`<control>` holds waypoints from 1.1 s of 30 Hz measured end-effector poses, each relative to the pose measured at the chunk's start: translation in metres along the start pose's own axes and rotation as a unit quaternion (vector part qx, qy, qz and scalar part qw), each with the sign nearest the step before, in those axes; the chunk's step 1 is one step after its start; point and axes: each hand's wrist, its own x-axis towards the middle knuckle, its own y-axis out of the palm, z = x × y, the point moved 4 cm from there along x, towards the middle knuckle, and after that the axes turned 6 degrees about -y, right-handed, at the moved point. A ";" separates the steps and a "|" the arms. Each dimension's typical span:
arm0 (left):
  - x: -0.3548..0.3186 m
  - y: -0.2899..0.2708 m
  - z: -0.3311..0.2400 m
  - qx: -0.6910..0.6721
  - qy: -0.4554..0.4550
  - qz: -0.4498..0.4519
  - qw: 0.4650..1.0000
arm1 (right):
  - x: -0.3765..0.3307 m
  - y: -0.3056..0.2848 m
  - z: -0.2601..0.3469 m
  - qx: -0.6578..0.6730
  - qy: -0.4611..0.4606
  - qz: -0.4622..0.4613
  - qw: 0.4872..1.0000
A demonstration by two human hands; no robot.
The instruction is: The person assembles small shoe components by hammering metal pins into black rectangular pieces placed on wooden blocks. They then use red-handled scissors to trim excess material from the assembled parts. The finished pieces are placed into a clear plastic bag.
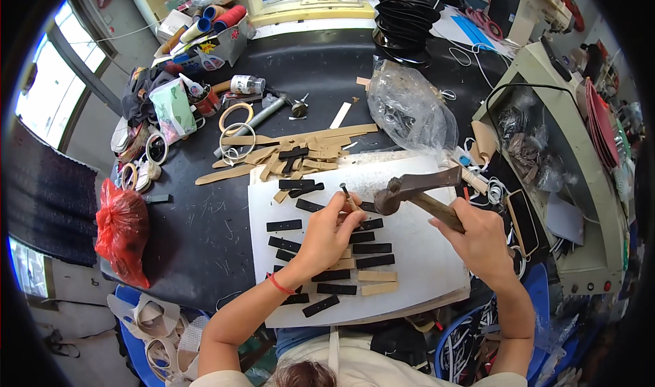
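Observation:
My right hand [479,240] is closed round the wooden handle of a hammer [437,208], its dark metal head raised over the white board [430,264]. Thumb and fingers of my left hand [329,231] pinch a slim punch-like tool [345,190] with a dark metal end pointing up; its lower end is hidden by my fingers. On the board around my left hand lie several short black strips [374,248], some showing small holes, and a few tan strips [377,276]. The hammer head is apart from the tool. Behind lies a pile of tan strips [307,151].
A clear plastic bag [413,107] lies beyond the board. Tape rings [237,117] and another hammer [266,114] sit at the back left, near a box of thread cones [211,46]. A red plastic bag [123,233] is left; a beige machine [580,203] stands right.

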 end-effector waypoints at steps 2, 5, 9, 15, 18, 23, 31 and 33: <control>-0.001 0.000 0.001 -0.003 0.014 0.009 1.000 | -0.003 0.003 -0.003 0.001 0.011 0.011 1.000; -0.004 0.003 -0.004 0.030 0.045 0.022 0.998 | -0.006 -0.002 -0.005 0.005 0.016 -0.004 1.000; -0.009 0.004 -0.006 0.142 0.108 0.026 0.984 | 0.007 -0.034 0.010 0.063 0.067 -0.093 0.991; -0.009 0.009 -0.011 0.199 0.151 -0.006 0.968 | 0.022 -0.005 0.005 0.022 -0.048 0.006 0.999; 0.000 0.001 -0.010 0.129 0.059 -0.024 0.990 | 0.012 -0.003 -0.001 -0.066 -0.025 0.037 0.997; -0.002 -0.010 -0.002 -0.078 -0.058 0.007 0.995 | -0.017 0.033 -0.001 -0.053 -0.043 0.102 0.992; -0.028 -0.005 0.012 -0.111 -0.075 -0.008 0.991 | -0.021 0.036 -0.004 -0.045 -0.038 0.100 0.993; -0.027 -0.007 0.011 -0.088 -0.080 -0.009 0.993 | -0.022 0.037 -0.005 -0.043 -0.039 0.099 0.993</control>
